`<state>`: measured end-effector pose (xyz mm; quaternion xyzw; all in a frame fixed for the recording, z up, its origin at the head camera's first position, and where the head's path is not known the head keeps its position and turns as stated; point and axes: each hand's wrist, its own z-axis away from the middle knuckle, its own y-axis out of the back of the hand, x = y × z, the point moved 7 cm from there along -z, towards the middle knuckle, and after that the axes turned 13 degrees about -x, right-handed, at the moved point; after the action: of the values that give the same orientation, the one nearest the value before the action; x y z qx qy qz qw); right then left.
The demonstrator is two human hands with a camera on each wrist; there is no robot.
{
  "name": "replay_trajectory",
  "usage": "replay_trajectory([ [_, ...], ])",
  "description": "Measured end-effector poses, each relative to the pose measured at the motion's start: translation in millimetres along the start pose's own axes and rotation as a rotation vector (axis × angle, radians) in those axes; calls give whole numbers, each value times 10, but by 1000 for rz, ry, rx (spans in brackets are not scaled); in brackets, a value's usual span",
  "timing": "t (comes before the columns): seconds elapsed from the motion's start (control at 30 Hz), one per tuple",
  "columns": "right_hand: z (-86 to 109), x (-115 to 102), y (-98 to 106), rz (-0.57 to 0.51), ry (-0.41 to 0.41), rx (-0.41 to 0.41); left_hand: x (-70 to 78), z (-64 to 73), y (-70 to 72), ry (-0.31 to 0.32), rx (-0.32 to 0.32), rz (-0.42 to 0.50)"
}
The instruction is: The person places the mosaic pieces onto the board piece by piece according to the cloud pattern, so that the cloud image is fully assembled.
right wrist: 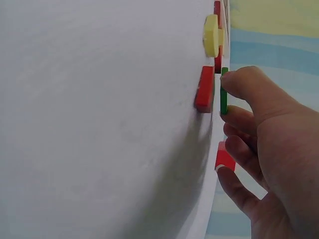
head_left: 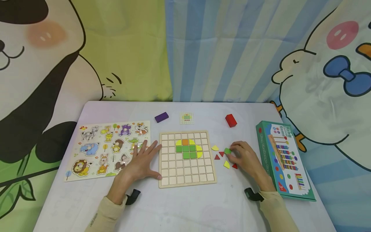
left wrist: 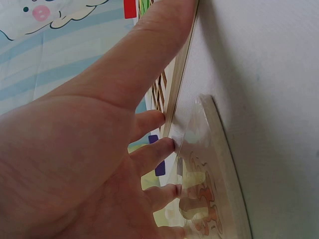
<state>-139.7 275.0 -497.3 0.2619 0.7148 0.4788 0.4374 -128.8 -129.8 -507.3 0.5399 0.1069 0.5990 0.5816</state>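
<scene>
My left hand (head_left: pixel 141 163) lies spread at the left edge of a wooden grid board (head_left: pixel 171 164), thumb and fingertips touching its rim. In the board's upper middle sit green square tiles (head_left: pixel 189 148), an orange tile (head_left: pixel 185 142) and several yellow rounded tiles (head_left: pixel 199 148). To the right of the board, my right hand (head_left: pixel 244 158) pinches a green tile (right wrist: pixel 224 90) between thumb and index finger, just above the table. Around it lie small red triangles (head_left: pixel 217 157) and yellow pieces (head_left: pixel 226 164). The right wrist view shows the green tile edge-on.
An animal puzzle board (head_left: pixel 98 154) lies at left, partly under the left hand. A purple block (head_left: pixel 161 117), a small pattern card (head_left: pixel 186 118) and a red block (head_left: pixel 231 120) sit along the back. A green toy box (head_left: pixel 285 161) is at right.
</scene>
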Motion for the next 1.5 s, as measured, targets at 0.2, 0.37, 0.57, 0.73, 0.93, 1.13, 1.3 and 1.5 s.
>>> replay_trajectory([
  [0.2, -183, -135, 25, -35, 80, 0, 5, 23, 5, 8, 0, 11],
  [0.37, -387, -336, -8, -79, 152, -7, 15, 30, 2, 6, -1, 16],
  [0.57, -677, -710, -135, -82, 233, -50, 21, 19, 5, -10, 13, -5],
  [0.73, -877, -1039, -293, -77, 307, -91, 12, 18, 3, -12, 9, -7],
  [0.93, -1019, -1373, -481, -68, 395, -133, 11, 18, 3, -9, -2, -7],
  [1.13, -1025, -1475, -644, -60, 385, -188, 39, 15, 15, -17, 7, -13],
  [1.3, -997, -1476, -735, -53, 359, -232, 46, 26, 14, -14, 8, -11],
  [1.5, -1003, -1474, -759, -47, 349, -242, 39, 28, 19, -18, 16, -19],
])
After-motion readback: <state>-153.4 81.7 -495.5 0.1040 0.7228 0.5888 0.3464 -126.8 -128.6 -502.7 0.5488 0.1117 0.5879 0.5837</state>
